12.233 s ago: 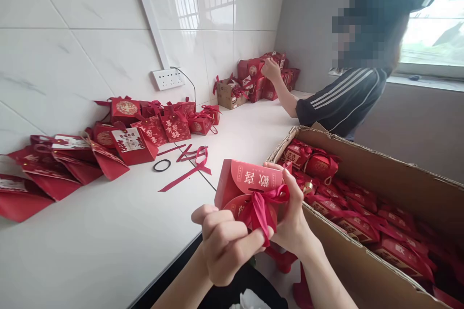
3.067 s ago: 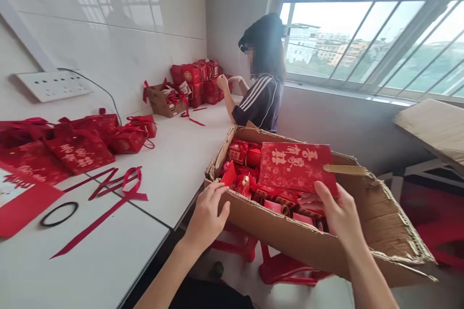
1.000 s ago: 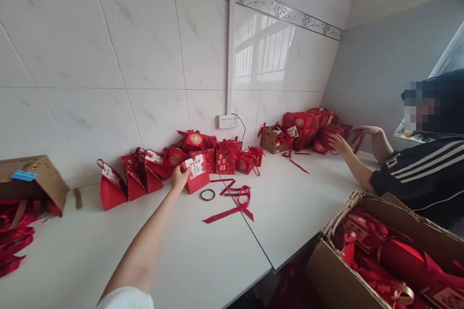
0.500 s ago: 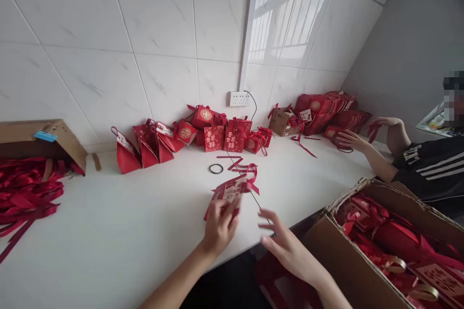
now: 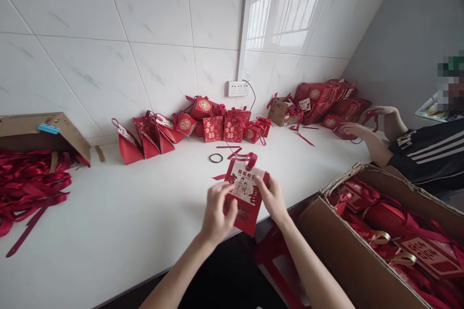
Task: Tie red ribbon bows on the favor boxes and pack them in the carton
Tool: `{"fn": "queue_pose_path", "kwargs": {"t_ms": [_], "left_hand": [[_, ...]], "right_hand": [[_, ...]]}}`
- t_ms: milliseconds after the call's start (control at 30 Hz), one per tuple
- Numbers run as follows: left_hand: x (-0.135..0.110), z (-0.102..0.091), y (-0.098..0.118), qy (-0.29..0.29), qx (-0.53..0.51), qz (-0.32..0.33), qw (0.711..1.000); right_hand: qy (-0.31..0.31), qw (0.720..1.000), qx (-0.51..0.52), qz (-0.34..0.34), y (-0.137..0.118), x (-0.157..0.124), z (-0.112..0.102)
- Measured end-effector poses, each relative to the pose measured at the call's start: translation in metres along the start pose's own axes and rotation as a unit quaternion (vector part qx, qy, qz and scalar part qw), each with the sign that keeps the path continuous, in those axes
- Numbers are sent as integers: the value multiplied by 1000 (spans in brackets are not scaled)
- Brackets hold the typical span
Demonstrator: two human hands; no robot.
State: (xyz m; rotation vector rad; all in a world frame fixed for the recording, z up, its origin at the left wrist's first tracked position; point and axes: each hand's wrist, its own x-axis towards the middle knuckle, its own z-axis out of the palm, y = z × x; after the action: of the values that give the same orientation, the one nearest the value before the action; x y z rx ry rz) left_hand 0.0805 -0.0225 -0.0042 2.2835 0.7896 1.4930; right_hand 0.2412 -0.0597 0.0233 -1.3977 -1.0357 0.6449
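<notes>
A red gift box (image 5: 247, 219) with a printed couple and lettering on its pale upper panel is tilted towards me at the table's front edge. A red ribbon loop (image 5: 251, 159) stands at its top. My right hand (image 5: 274, 199) grips its upper right edge, thumb on the front. My left hand (image 5: 217, 215) is at its left side, fingers curled over the edge and the thumb bent in front. Behind the box lie loose red ribbon strips (image 5: 232, 148) and a black ring-shaped band (image 5: 216, 158).
Several red gift boxes (image 5: 213, 128) line the tiled wall below a power strip (image 5: 238, 89). At left, a cardboard box (image 5: 74, 137) spills red ribbons (image 5: 32, 193). An open carton (image 5: 337, 244) of red boxes stands at right. Beyond it, a co-worker's hands (image 5: 357, 130) handle red ribbon.
My right hand has come in from the right and taken the box's edge. The box has swung upright to show its front, nearer to me. The co-worker's nearer hand has lowered slightly.
</notes>
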Motion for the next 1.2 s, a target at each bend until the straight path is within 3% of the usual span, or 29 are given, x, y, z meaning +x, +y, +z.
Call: {"fn": "queue_pose_path", "kwargs": {"t_ms": [67, 133, 200, 267, 367, 467, 567, 867, 933, 1067, 1200], "left_hand": [[29, -14, 0, 36, -59, -96, 993], [60, -25, 2, -49, -172, -187, 966], [81, -28, 6, -151, -252, -219, 930], [86, -24, 8, -188, -248, -202, 929], [72, -6, 5, -131, -178, -124, 967], [53, 9, -2, -76, -158, -85, 981], [47, 13, -6, -63, -156, -84, 982], [55, 10, -10, -76, -159, -57, 983], [51, 8, -18, -81, -179, -92, 976], [33, 4, -27, -86, -240, -221, 941], [20, 7, 0, -124, -286, -270, 911]], "right_hand": [[-34, 996, 69, 38, -11, 3, -5], [-105, 988, 100, 53, -20, 6, -8], [-158, 985, 70, 13, -24, 8, -10], [-170, 983, -1, -63, -20, 10, -10], [-145, 971, -85, -168, -4, 12, -8], [-116, 965, -113, -205, 10, 12, -4], [-100, 966, -120, -206, 14, 12, -1], [-94, 986, -37, -132, 9, 13, 8], [-71, 993, 21, -89, 9, 16, 6], [48, 991, 120, -33, 15, 29, -9], [129, 953, 270, 49, 21, 35, -14]]}}
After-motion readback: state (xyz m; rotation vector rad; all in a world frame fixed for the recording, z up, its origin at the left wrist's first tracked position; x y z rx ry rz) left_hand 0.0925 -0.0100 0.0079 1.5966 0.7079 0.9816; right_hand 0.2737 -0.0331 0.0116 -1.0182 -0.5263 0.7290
